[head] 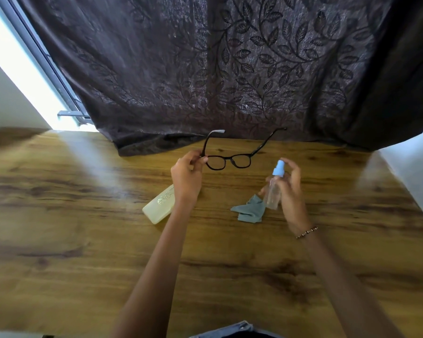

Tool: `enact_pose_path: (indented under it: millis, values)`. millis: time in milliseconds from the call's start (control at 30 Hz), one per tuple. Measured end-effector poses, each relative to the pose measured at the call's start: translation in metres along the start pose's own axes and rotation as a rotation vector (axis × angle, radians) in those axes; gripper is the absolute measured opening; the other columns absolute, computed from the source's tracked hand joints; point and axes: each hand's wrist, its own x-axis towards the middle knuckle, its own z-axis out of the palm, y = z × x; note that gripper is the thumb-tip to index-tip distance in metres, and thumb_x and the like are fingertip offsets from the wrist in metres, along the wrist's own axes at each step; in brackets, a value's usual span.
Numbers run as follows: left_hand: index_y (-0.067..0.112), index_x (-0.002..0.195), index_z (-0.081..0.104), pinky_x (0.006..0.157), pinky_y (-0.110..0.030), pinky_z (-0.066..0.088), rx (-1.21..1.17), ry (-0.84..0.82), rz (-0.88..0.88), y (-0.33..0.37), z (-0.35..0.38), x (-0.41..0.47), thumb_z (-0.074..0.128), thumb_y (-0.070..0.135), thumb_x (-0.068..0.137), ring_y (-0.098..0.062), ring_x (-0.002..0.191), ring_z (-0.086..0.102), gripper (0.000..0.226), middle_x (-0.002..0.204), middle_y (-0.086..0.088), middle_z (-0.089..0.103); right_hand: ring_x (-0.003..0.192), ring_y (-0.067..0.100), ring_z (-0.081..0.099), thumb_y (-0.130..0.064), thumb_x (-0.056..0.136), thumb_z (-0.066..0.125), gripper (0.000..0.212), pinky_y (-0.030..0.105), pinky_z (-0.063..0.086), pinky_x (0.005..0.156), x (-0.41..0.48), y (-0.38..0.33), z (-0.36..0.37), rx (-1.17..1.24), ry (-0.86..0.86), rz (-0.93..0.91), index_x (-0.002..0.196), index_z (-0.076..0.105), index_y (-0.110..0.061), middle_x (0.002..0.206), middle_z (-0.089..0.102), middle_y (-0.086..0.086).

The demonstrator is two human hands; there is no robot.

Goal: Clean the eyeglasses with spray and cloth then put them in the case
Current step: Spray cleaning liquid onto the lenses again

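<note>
Above clear tabletop: eyeglasses, spray bottle.

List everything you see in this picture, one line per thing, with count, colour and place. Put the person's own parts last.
eyeglasses: one, black frame, arms unfolded, held up above the far part of the table by the left hand
spray bottle: one, clear with a light blue nozzle, held in the right hand
cloth: one, grey-blue, crumpled on the table just below the bottle
case: one, pale yellow, closed, lying on the table under the left wrist
table: one, brown wood grain, fills the lower picture
curtain: one, dark brown with a leaf pattern, behind the table, its hem resting on the far edge
window: one, bright, top left
bracelet: one, beaded, on the right wrist
left hand: fingers pinching the frame's left corner
right hand: wrapped around the bottle, a finger at the nozzle
</note>
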Motion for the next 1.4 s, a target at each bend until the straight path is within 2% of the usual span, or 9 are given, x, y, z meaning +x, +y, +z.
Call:
enact_pose_path:
  millis: [100, 233, 333, 433, 533, 633, 800, 1033, 1400]
  values:
    - [0.01, 0.106, 0.07, 0.082, -0.014, 0.048, 0.016, -0.009, 0.016, -0.001, 0.003, -0.001, 0.066, 0.018, 0.089, -0.006, 0.088, 0.059, 0.02, 0.097, 0.004, 0.069, 0.052, 0.011, 0.052, -0.011, 0.101, 0.028, 0.038, 0.022, 0.045, 0.043, -0.004, -0.011, 0.019, 0.311, -0.076, 0.114, 0.132, 0.043, -0.027, 0.083, 0.057, 0.003]
    - [0.01, 0.101, 0.069, 0.088, -0.034, 0.05, 0.015, -0.05, 0.052, -0.006, 0.006, -0.002, 0.067, 0.018, 0.087, -0.009, 0.09, 0.059, 0.016, 0.088, 0.012, 0.063, 0.044, 0.011, 0.046, -0.018, 0.101, 0.032, 0.032, 0.02, 0.035, 0.035, -0.002, -0.02, 0.037, 0.387, -0.162, 0.165, 0.125, 0.049, -0.032, 0.075, 0.056, 0.001]
    - [0.01, 0.099, 0.068, 0.078, -0.025, 0.049, -0.001, -0.067, 0.07, -0.011, 0.007, -0.002, 0.067, 0.018, 0.087, -0.015, 0.094, 0.059, 0.015, 0.093, 0.005, 0.067, 0.043, 0.012, 0.048, -0.023, 0.096, 0.051, 0.028, 0.022, 0.038, 0.036, 0.001, -0.023, 0.046, -0.001, -0.137, 0.04, 0.12, 0.05, -0.037, 0.069, 0.056, 0.003]
    - [0.013, 0.095, 0.068, 0.072, -0.011, 0.043, -0.042, -0.071, 0.082, -0.014, 0.007, -0.002, 0.068, 0.017, 0.086, -0.014, 0.093, 0.06, 0.01, 0.095, 0.0, 0.069, 0.046, 0.007, 0.045, -0.022, 0.086, 0.066, 0.046, 0.02, 0.04, 0.041, 0.003, -0.022, 0.05, -0.428, -0.129, -0.205, 0.126, 0.047, -0.035, 0.061, 0.054, 0.003]
    - [0.018, 0.092, 0.067, 0.071, -0.004, 0.041, -0.125, -0.068, 0.078, -0.012, 0.007, -0.005, 0.067, 0.012, 0.087, -0.015, 0.094, 0.061, 0.008, 0.094, 0.003, 0.07, 0.057, -0.006, 0.039, -0.012, 0.081, 0.069, 0.067, 0.008, 0.039, 0.053, 0.004, -0.025, 0.056, -0.56, -0.194, -0.33, 0.139, 0.039, -0.024, 0.082, 0.047, -0.014]
    - [0.019, 0.092, 0.067, 0.072, -0.005, 0.041, -0.146, -0.065, 0.108, -0.011, 0.007, -0.007, 0.066, 0.009, 0.087, -0.013, 0.093, 0.061, 0.011, 0.092, 0.007, 0.069, 0.074, 0.0, 0.053, -0.007, 0.088, 0.06, 0.067, 0.013, 0.046, 0.062, 0.004, -0.023, 0.06, -0.661, -0.244, -0.392, 0.144, 0.032, -0.03, 0.109, 0.053, -0.002]
    - [0.013, 0.097, 0.069, 0.074, -0.008, 0.044, -0.136, -0.059, 0.137, -0.013, 0.007, -0.008, 0.065, 0.008, 0.088, -0.011, 0.094, 0.061, 0.01, 0.097, -0.001, 0.069, 0.061, 0.011, 0.053, -0.005, 0.087, 0.059, 0.064, 0.025, 0.047, 0.052, 0.004, -0.023, 0.063, -0.737, -0.168, -0.361, 0.141, 0.036, -0.03, 0.081, 0.055, 0.002]
    - [0.01, 0.098, 0.069, 0.075, -0.01, 0.046, -0.126, -0.058, 0.166, -0.015, 0.008, -0.008, 0.065, 0.008, 0.088, -0.006, 0.092, 0.06, 0.011, 0.098, -0.003, 0.068, 0.054, 0.004, 0.043, -0.001, 0.081, 0.058, 0.062, 0.01, 0.025, 0.047, 0.009, -0.029, 0.063, -0.792, -0.071, -0.378, 0.136, 0.045, -0.028, 0.072, 0.053, 0.001]
    - [0.012, 0.097, 0.069, 0.075, -0.015, 0.049, -0.127, -0.047, 0.19, -0.016, 0.008, -0.009, 0.065, 0.009, 0.088, -0.009, 0.091, 0.061, 0.01, 0.096, -0.003, 0.068, 0.054, 0.012, 0.053, -0.008, 0.087, 0.059, 0.053, 0.023, 0.041, 0.045, 0.006, -0.031, 0.062, -0.839, -0.064, -0.387, 0.135, 0.043, -0.024, 0.073, 0.056, 0.001]
